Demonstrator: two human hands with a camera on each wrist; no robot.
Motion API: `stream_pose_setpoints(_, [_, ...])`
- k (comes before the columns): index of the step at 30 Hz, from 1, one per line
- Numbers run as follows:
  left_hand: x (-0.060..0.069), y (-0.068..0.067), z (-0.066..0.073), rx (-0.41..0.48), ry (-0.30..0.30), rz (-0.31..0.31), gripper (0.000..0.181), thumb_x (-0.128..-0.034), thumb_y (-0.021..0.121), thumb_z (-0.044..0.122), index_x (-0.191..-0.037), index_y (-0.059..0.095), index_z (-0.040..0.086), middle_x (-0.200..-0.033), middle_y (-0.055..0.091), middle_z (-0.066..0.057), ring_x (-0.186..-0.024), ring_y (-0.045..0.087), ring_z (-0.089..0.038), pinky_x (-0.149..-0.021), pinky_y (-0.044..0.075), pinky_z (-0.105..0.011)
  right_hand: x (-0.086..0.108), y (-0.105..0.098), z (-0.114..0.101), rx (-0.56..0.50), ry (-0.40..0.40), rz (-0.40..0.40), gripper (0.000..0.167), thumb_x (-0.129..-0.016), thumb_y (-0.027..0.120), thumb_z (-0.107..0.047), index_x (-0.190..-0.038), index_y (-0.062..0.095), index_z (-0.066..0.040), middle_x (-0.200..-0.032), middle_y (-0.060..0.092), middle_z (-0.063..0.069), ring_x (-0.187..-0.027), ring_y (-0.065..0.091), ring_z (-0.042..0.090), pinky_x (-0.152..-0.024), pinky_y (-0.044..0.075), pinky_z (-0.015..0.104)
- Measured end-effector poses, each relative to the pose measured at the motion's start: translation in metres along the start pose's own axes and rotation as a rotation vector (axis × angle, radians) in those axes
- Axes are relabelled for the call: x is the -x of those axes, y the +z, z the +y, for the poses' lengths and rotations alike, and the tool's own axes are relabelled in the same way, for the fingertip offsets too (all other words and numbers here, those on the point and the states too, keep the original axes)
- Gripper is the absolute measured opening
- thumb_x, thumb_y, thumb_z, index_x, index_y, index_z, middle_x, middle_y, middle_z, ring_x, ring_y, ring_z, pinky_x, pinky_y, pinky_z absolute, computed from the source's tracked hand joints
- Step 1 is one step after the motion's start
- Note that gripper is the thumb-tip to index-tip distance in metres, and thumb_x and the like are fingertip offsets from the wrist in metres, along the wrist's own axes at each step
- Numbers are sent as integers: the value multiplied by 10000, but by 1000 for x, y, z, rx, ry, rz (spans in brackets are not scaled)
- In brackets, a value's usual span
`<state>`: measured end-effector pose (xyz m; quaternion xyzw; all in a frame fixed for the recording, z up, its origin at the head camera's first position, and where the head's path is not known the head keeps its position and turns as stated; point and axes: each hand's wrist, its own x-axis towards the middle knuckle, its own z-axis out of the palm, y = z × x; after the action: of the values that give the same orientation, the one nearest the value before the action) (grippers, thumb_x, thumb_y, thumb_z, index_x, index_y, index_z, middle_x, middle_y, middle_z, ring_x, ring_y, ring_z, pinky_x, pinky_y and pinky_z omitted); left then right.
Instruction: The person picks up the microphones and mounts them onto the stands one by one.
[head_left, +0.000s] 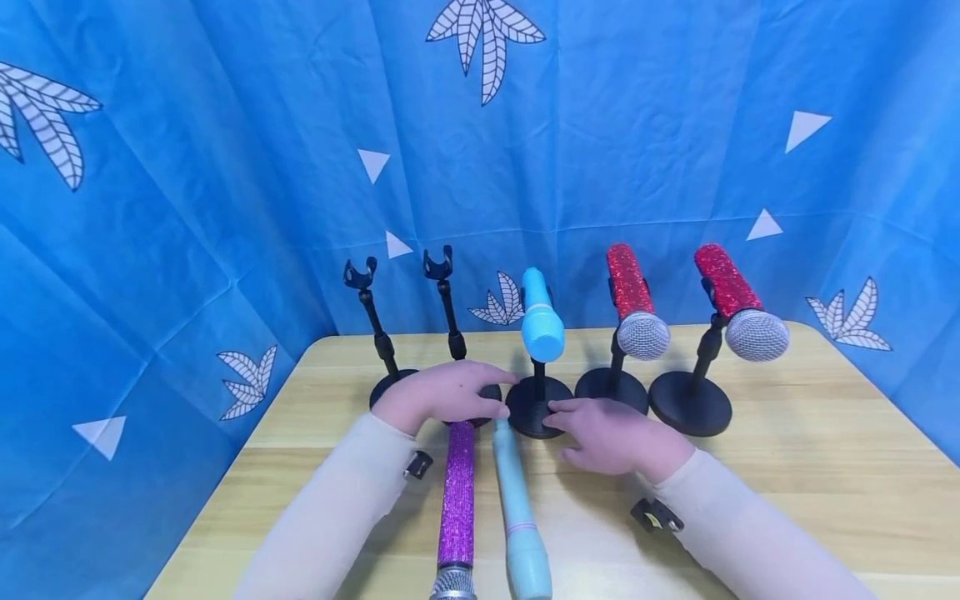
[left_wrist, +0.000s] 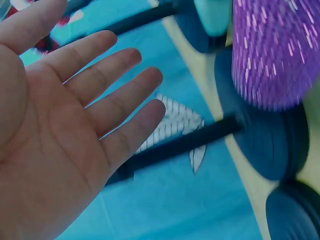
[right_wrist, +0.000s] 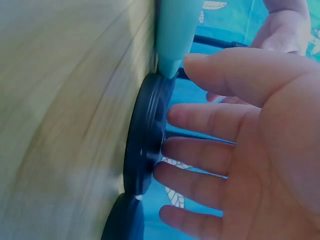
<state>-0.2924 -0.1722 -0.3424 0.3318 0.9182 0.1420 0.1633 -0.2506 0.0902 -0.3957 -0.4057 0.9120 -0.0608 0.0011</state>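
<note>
My left hand, fingers extended, hovers over the base of the second stand from the left, holding nothing. Its bare palm faces the left wrist camera. My right hand has its fingers at the round black base of the middle stand; whether they touch it I cannot tell. A blue microphone rests in that stand's clip. Between my forearms lie a glittery purple microphone and a pale turquoise microphone, heads toward me.
Two glittery red microphones, one inner and one outer, sit in the two right stands. The far-left stand has a bare clip. All stand in a row near the wooden table's back edge, before a blue patterned curtain.
</note>
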Motion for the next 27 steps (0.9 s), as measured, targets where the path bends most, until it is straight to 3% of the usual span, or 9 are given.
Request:
stream_pose_setpoints(5, [23, -9, -20, 111, -25, 137, 483, -1004, 624, 408, -1437, 577, 200, -1398, 596, 43, -1309, 529, -166, -1079, 422, -412, -3, -3, -12, 16, -79, 54, 426, -866, 755, -184, -1279, 686, -106, -1373, 609, 91, -1249, 585, 267, -1005, 491, 421])
stream_pose_setpoints(12, [42, -26, -35, 194, -145, 400, 320, -1018, 607, 394, -1258, 672, 193, -1170, 686, 14, -1089, 639, -206, -929, 527, -461, -3, -4, -32, 15, -215, 100, 497, -837, 748, -78, -1317, 673, -185, -1398, 593, 60, -1275, 554, 249, -1027, 476, 411])
stream_pose_setpoints(15, [41, -32, -36, 228, -200, 533, 287, -1019, 605, 404, -1189, 683, 187, -1127, 689, -9, -1053, 639, -229, -896, 537, -475, -2, -2, -36, 34, -252, 120, 491, -833, 753, -84, -1302, 675, -207, -1400, 593, 65, -1264, 562, 265, -1010, 487, 417])
stream_pose_setpoints(18, [37, -34, -39, 275, -238, 629, 319, -1016, 596, 445, -1175, 666, 178, -1141, 683, -26, -1066, 633, -247, -900, 531, -488, -2, 0, -39, 37, -251, 109, 502, -834, 758, -101, -1308, 669, -239, -1417, 583, 63, -1262, 563, 278, -1005, 491, 420])
stream_pose_setpoints(27, [17, -30, -36, 380, -240, 779, 429, -1019, 576, 467, -1304, 594, 147, -1285, 638, -83, -1177, 596, -280, -976, 489, -519, 1, 7, -45, 56, -222, 32, 615, -801, 778, -133, -1359, 624, -338, -1493, 508, 80, -1308, 518, 304, -1021, 477, 396])
